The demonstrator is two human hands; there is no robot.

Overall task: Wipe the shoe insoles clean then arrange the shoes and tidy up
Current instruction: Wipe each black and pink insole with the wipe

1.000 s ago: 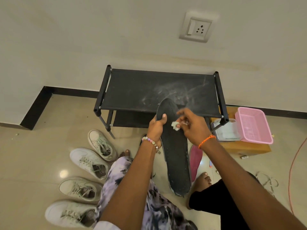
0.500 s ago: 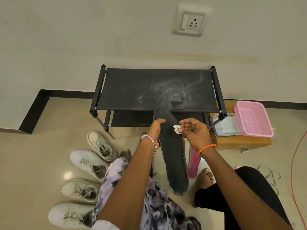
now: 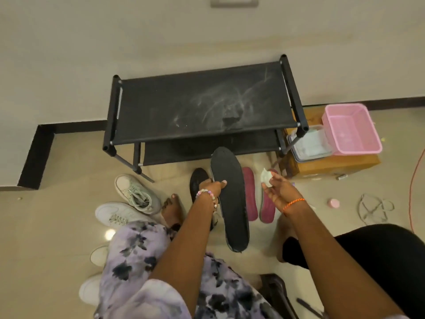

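From the head camera, the left hand grips a long black insole at its left edge near the toe end, thumb curled over the top face. The insole runs lengthwise away from the person, toe toward the black shoe rack, heel hanging near the knees. The right hand is off to the insole's right, not touching it, and pinches a small crumpled white wipe between thumb and fingertips, the other fingers loosely spread. The wipe lies level with the insole's upper half, so the next stroke would likely come in leftward and run down the long axis. Two red insoles lie on the floor between them. White shoes wait at left.
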